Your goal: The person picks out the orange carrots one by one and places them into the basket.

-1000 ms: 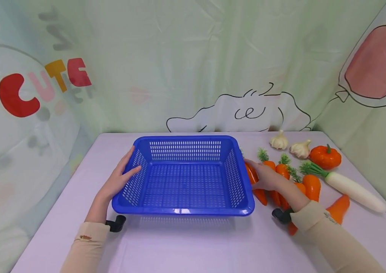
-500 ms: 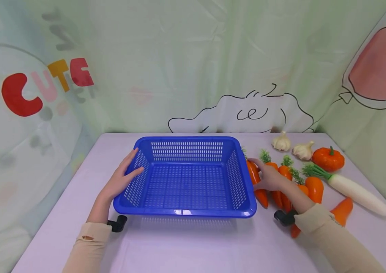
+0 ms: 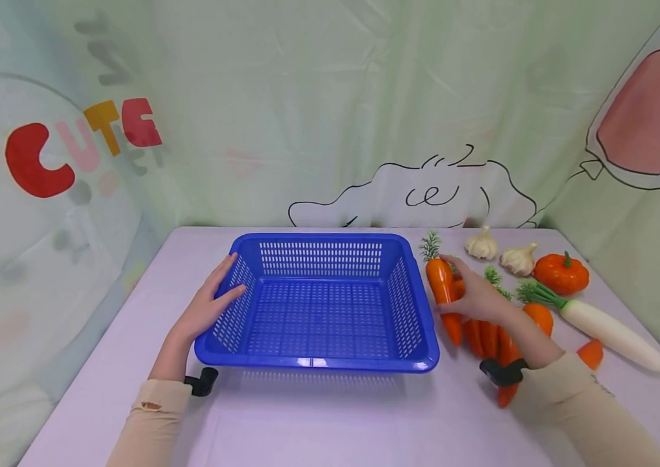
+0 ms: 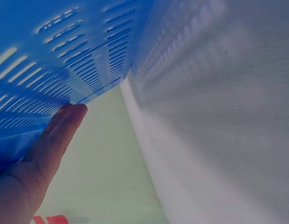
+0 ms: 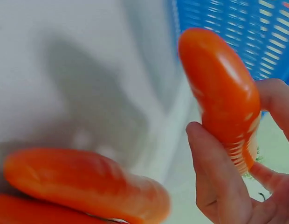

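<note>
A blue perforated plastic basket, with nothing in it, sits in the middle of the table. My left hand holds its left side, thumb over the rim and straight fingers along the outer wall; the left wrist view shows those fingers against the slotted side. Just beyond the basket's right wall, my right hand grips an orange carrot with a green leafy top. In the right wrist view the thumb and fingers pinch this carrot, and its thick end stands clear between them.
Several more carrots lie under and beside the right forearm. Farther right are a white radish with green leaves and a small orange pumpkin. Two garlic bulbs, one nearer, lie toward the back edge. Curtains hang behind.
My right hand has shifted slightly right and up, turning the carrot so its leafy top shows beside the basket. The left hand and basket have stayed in place; the view has shifted slightly.
</note>
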{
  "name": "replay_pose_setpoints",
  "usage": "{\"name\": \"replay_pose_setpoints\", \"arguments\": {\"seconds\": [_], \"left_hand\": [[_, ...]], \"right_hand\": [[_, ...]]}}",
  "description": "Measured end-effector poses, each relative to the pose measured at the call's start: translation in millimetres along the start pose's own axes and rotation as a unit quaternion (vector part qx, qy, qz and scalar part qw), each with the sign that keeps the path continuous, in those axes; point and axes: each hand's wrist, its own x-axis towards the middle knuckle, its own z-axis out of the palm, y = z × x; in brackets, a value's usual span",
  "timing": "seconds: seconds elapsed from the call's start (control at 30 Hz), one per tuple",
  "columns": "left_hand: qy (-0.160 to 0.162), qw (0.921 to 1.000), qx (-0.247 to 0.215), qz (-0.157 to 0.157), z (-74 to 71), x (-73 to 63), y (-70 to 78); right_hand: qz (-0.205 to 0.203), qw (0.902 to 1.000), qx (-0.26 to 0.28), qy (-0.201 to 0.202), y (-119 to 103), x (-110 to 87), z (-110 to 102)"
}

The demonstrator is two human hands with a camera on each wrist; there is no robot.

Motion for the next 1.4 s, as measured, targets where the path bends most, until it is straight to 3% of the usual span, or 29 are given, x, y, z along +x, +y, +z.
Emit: {"name": "replay_pose_setpoints", "arguments": {"seconds": [0.33,0.63,1.03,1.4], "left_hand": [[0.000,1.0000,-0.003,0.006,-0.1,-1.4,1.1],[0.001,0.9999,0.006,0.014,-0.4,2.1,-1.2],[0.002,0.9998,0.009,0.015,0.1,0.8,-1.4],[0.001,0.9999,0.007,0.013,-0.4,0.9,-1.0]], "right_hand": [[-0.023,0.9991,0.030,0.016,-21,-9.9,-20],[-0.009,0.9990,0.040,0.017,-42,-11.3,-22],[-0.038,0.9986,0.036,-0.010,-79,-12.7,-20],[-0.073,0.9953,0.051,-0.036,-117,-2.0,-15]]}}
